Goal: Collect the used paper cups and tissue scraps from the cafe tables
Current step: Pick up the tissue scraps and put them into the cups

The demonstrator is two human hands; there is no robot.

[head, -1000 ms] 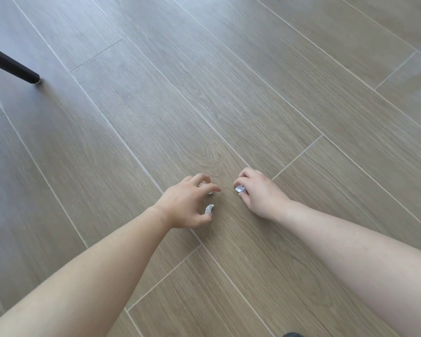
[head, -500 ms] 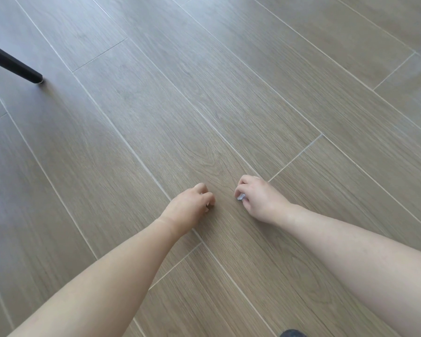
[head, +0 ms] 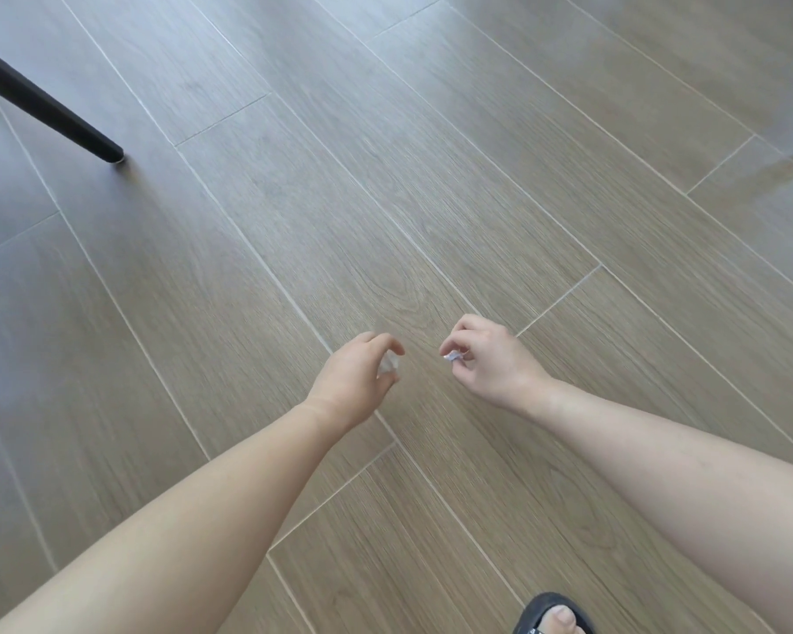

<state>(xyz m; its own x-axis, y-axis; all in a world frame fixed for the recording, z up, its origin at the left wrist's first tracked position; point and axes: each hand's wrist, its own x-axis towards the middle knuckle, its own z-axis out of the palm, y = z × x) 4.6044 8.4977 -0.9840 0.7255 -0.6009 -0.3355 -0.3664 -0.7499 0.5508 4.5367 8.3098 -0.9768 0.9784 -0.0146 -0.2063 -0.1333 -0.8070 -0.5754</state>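
Observation:
My left hand [head: 355,379] hovers above the wood-look floor with its fingers curled around a small white tissue scrap [head: 389,366], which shows between thumb and fingers. A short way to its right, my right hand [head: 486,361] pinches another small white tissue scrap [head: 452,356] between thumb and fingertips. Both hands are off the floor and apart from each other. No paper cup is in view.
A black furniture leg [head: 47,109] slants down to the floor at the upper left. The toe of a dark sandal with a foot [head: 552,615] shows at the bottom edge, right of centre. Grey-brown floor planks [head: 431,199] fill the view.
Both hands have lifted off the floor with the scraps held in them. The view has pulled back and up, so the furniture leg and a sandal show more.

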